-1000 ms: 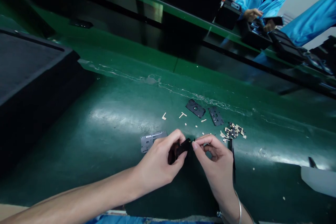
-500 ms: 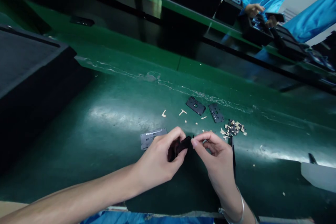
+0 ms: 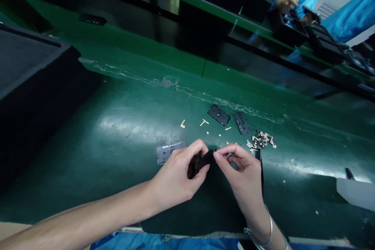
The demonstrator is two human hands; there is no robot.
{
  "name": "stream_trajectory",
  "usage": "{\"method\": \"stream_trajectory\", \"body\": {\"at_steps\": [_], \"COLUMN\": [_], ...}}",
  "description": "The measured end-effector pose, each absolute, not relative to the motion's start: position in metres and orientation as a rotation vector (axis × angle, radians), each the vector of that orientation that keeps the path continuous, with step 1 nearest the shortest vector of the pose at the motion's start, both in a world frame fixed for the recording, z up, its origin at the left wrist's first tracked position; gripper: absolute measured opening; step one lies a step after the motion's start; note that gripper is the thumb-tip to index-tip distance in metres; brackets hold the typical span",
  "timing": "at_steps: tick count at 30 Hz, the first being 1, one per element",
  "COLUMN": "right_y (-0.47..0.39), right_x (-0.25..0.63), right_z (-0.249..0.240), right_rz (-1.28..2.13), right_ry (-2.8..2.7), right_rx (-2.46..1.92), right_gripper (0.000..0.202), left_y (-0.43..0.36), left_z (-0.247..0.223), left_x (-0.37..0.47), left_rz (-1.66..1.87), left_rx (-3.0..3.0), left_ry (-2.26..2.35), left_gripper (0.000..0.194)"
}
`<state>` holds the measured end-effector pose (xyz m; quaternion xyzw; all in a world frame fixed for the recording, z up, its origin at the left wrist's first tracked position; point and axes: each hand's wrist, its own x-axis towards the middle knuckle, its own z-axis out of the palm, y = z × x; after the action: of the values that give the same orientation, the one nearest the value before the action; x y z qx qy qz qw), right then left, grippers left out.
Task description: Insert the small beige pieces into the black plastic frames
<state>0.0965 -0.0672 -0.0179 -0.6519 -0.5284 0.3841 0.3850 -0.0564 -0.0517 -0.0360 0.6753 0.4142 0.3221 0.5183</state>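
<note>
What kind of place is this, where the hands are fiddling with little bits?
Probably a workshop or small factory: there's a green workbench, a pile of tiny parts, and a person in blue work clothes handling things across from it.

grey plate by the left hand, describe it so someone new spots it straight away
On the green tabletop, find the left hand. Just beyond it, partly hidden by it, lies a flat grey plate with small cutouts. Its lighter grey and the pale strip near its far edge set it apart from the two darker plates further right.
</note>
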Motion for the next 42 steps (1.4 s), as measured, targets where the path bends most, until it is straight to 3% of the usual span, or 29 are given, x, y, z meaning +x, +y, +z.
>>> {"method": "stream_trajectory", "body": {"at_steps": [31,37,42], "right_y": [-0.068,-0.064,-0.061], "right_x": [0.098,0.1,0.105], "right_z": [-0.023,-0.028,-0.03], "right_rz": [0.808,1.027,1.203], "right_ry": [-1.437,-1.244,-1.135], "right_rx": [-1.644,-1.636,-1.548], "right_gripper": [0.006,0.003,0.017], "left_y": [-0.051,-0.05,-0.044], "left_z": [-0.04,-0.042,-0.036], "left_x": [-0.058,-0.059,-0.059], "left_rz": [0.741,0.738,0.732], "left_rx": [1.697,1.683,1.456], "left_ry": [1.03,1.015,0.949], "left_gripper": [0.015,0.012,0.011]}}
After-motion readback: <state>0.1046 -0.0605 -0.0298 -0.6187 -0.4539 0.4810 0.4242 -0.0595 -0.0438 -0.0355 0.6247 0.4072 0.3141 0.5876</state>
